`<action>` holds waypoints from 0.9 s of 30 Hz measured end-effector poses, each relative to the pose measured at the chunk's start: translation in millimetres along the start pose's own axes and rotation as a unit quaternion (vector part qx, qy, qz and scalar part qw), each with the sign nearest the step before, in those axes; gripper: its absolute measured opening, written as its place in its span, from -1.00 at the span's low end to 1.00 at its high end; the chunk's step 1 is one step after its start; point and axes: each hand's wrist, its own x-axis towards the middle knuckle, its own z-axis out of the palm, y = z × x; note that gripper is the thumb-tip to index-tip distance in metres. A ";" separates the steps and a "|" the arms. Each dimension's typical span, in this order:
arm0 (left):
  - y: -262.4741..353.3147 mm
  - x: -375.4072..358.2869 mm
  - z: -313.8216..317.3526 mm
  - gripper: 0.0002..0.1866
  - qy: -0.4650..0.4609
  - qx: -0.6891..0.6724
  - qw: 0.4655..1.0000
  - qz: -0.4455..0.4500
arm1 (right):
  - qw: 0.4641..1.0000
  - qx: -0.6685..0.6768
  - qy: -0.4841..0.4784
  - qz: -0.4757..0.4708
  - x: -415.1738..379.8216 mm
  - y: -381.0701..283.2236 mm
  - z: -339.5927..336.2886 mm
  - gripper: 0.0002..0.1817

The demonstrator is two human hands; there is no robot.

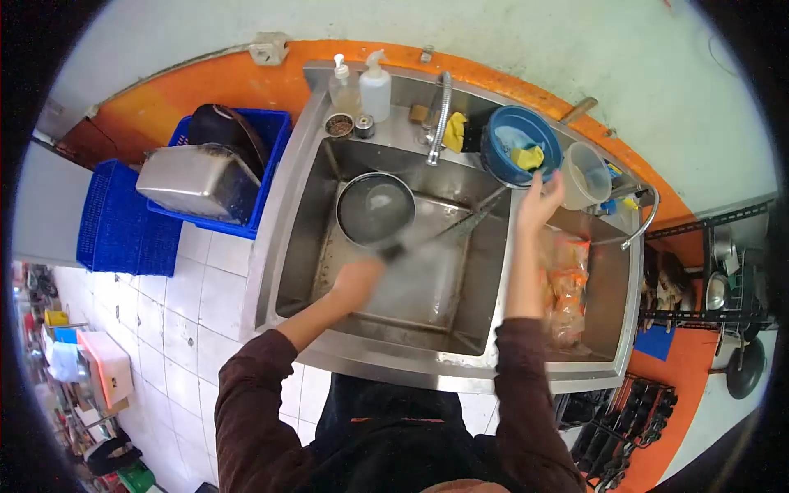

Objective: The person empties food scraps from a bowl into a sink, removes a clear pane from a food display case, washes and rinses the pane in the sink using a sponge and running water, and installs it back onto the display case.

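My left hand [357,282], smeared by motion, is closed around the black handle of a long dark utensil [452,224] over the large sink basin. The utensil slants up to the right; its exact kind is blurred. Just beyond that hand, a round metal pan [376,210] with water in it lies in the basin. My right hand [542,201] is raised at the front rim of a blue bucket [496,152], fingers stretched out and apart. Inside the bucket, close to those fingertips, a yellow sponge [528,157] sits with suds.
The steel sink [394,320] has a second basin at right holding orange-and-clear packets [569,287]. A spring faucet [444,115], pump bottles [376,92] and a clear tub [587,176] line the back. Blue crates [131,218] with metal pans stand left; a rack [711,271] stands right.
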 end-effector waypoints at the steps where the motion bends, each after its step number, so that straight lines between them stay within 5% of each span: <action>1: -5.9 3.9 -1.8 -0.85 -0.001 -0.003 1.000 0.000 | 0.986 0.094 0.050 0.127 -36.1 -3.1 2.8 -0.44; 3: -17.4 10.8 -1.5 -0.83 -0.061 0.018 0.997 -0.033 | 0.934 0.174 0.022 0.310 -111.0 60.9 23.4 -0.27; 4: -20.5 9.4 2.2 -0.83 -0.063 0.015 0.998 -0.027 | 0.814 0.264 -0.061 0.514 -144.5 79.3 30.8 -0.13; 5: -23.9 7.6 7.1 -0.81 -0.061 0.019 0.997 -0.037 | 0.767 0.290 -0.091 0.565 -164.2 17.7 26.7 -0.07; 6: -26.3 7.8 9.6 -0.78 -0.058 0.024 0.997 -0.046 | 0.741 0.353 -0.148 0.552 -203.0 74.1 46.2 -0.07; 9: -30.9 7.2 7.7 -0.74 -0.069 0.012 0.997 -0.045 | 0.732 0.347 -0.122 0.573 -249.3 73.0 62.4 -0.05; 11: -40.1 10.8 6.8 -0.74 -0.053 0.006 0.998 -0.038 | 0.633 0.460 -0.221 0.582 -261.0 87.4 67.7 -0.07; 12: -44.3 13.9 7.3 -0.74 -0.032 -0.003 0.999 -0.038 | 0.634 0.460 -0.218 0.582 -261.4 86.0 71.6 -0.07; 15: -51.5 20.7 7.3 -0.75 -0.102 0.000 0.992 -0.079 | 0.758 0.302 -0.143 0.560 -250.9 68.1 84.1 -0.37; 18: -50.2 20.0 3.2 -0.76 -0.086 0.005 0.995 -0.058 | 0.795 0.291 -0.130 0.517 -255.8 67.8 86.8 -0.35; 20: -49.2 20.7 3.3 -0.75 -0.094 0.007 0.994 -0.054 | 0.784 0.271 -0.172 0.531 -275.4 89.7 84.6 -0.16; 24: -46.6 17.1 10.7 -0.74 -0.090 0.035 0.993 -0.069 | 0.718 0.345 -0.228 0.559 -290.3 122.4 75.4 -0.16; 27: -46.1 14.3 13.1 -0.72 -0.046 0.027 0.998 -0.040 | 0.771 0.300 -0.198 0.526 -280.6 97.7 71.2 -0.19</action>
